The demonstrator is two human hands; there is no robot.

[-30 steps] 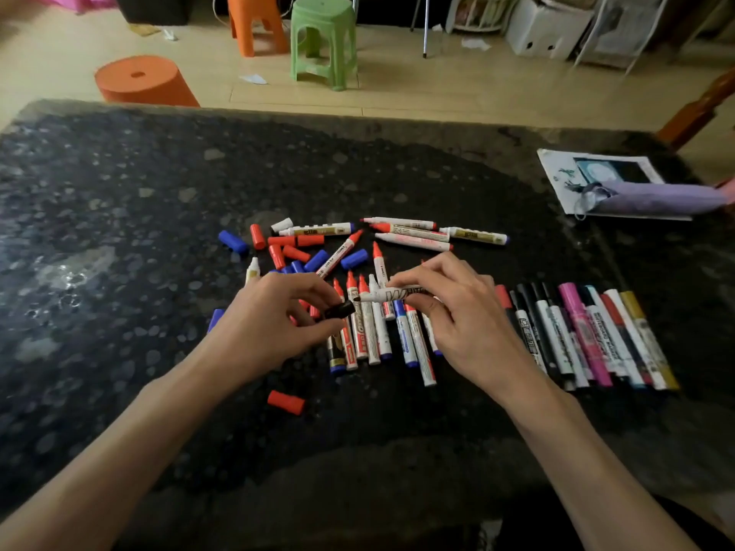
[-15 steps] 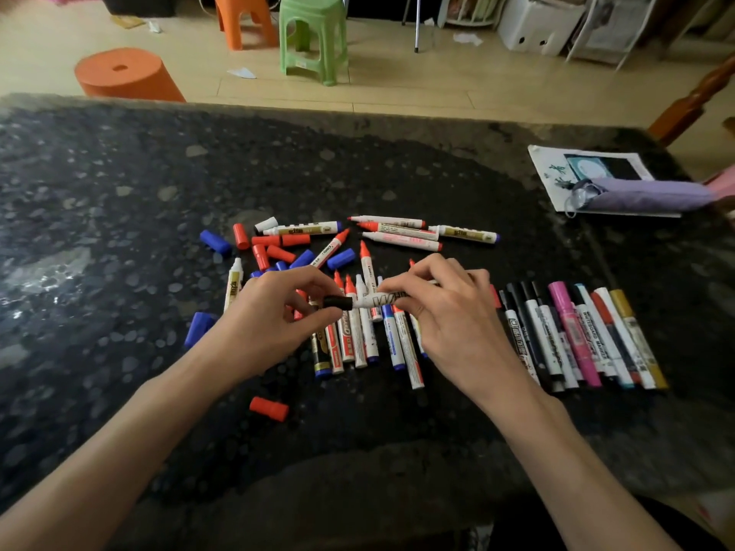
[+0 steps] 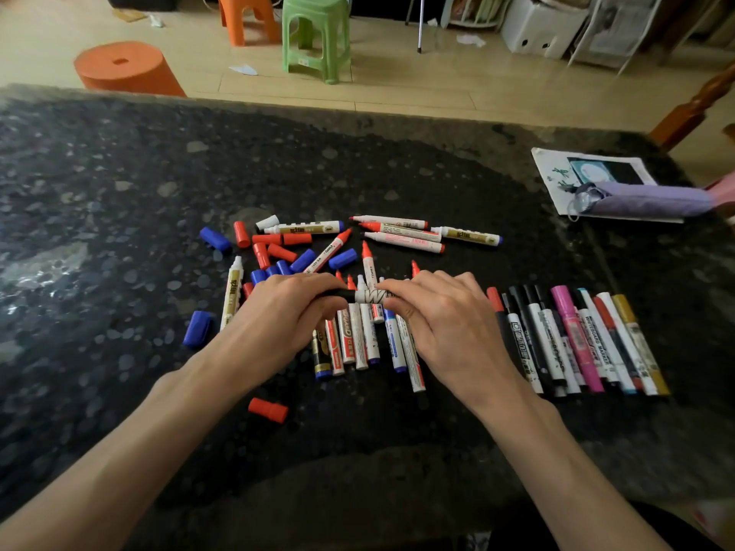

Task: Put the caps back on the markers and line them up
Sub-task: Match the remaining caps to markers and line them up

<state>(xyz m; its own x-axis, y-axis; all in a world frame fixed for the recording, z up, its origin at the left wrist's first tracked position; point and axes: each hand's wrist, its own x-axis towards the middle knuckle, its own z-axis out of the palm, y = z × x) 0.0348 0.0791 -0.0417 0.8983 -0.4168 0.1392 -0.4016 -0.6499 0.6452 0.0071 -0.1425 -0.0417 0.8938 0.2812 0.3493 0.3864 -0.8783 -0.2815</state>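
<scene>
Above the heap of uncapped markers (image 3: 360, 340) on the tabletop (image 3: 119, 192), both hands hold one white marker (image 3: 372, 296) level. The left hand (image 3: 286, 312) curls its fingers (image 3: 318, 284) round the black cap (image 3: 347, 297), and the right hand (image 3: 449, 324) grips the barrel. A row of capped markers (image 3: 576, 344) lies just right. A purple pouch (image 3: 652, 198) rests on a printed sheet (image 3: 553, 169); its contents are hidden.

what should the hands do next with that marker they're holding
Probably lay it beside the capped row on the right: the black cap in the left hand looks seated on the marker the right hand grips, though fingers hide the joint.
</scene>
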